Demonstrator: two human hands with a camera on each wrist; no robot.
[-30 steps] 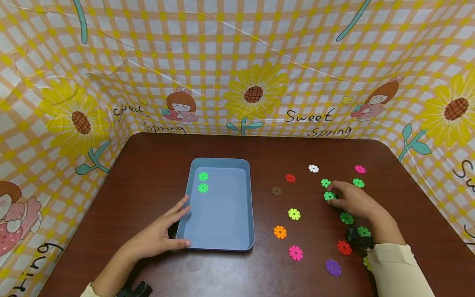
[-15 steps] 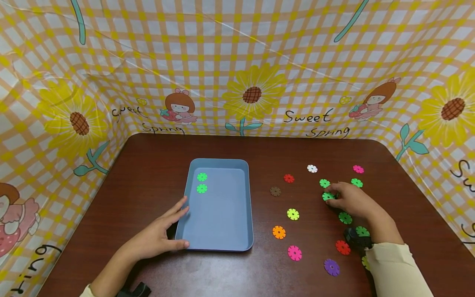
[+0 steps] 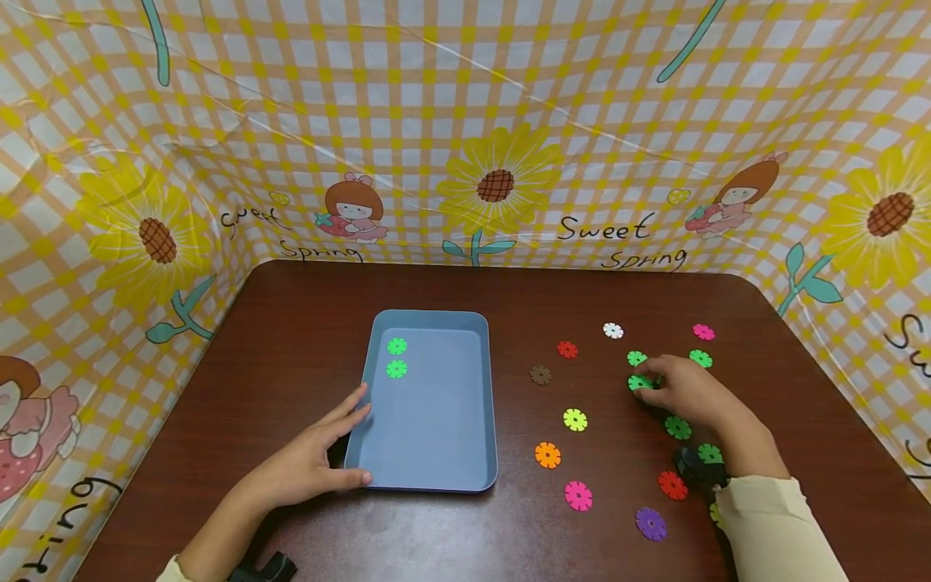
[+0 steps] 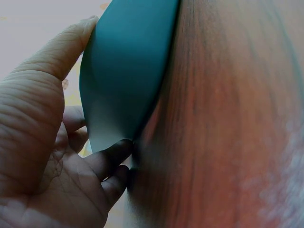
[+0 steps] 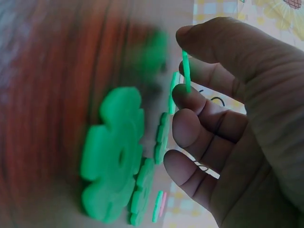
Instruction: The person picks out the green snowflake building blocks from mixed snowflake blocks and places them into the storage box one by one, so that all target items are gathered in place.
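Observation:
My right hand [image 3: 687, 390] pinches a green notched plastic disc [image 3: 638, 383] between thumb and fingers; the right wrist view shows this disc [image 5: 186, 71] edge-on, apart from the tabletop. Another green disc [image 3: 636, 358] lies just beyond the fingertips, and a darker green one [image 3: 677, 428] rests nearer the wrist. On the left, my left hand [image 3: 313, 461] touches the blue tray [image 3: 493, 420] at its left side and near-left corner, fingers spread. In the left wrist view its thumb [image 4: 71, 45] lies against the tray wall [image 4: 128, 61]. Two bright green discs [image 3: 396, 357] lie inside the tray's far-left part.
Loose discs are scattered over the brown table's right half, among them white [image 3: 613, 331], brown [image 3: 541, 375], orange [image 3: 548, 455], pink [image 3: 579, 495] and purple [image 3: 650, 524] ones. A checked, flowered cloth [image 3: 407, 97] stands around the table's back and sides.
The green disc in my right hand has shifted slightly to the left along with the fingertips. My left hand stays against the tray, and the other discs lie as before.

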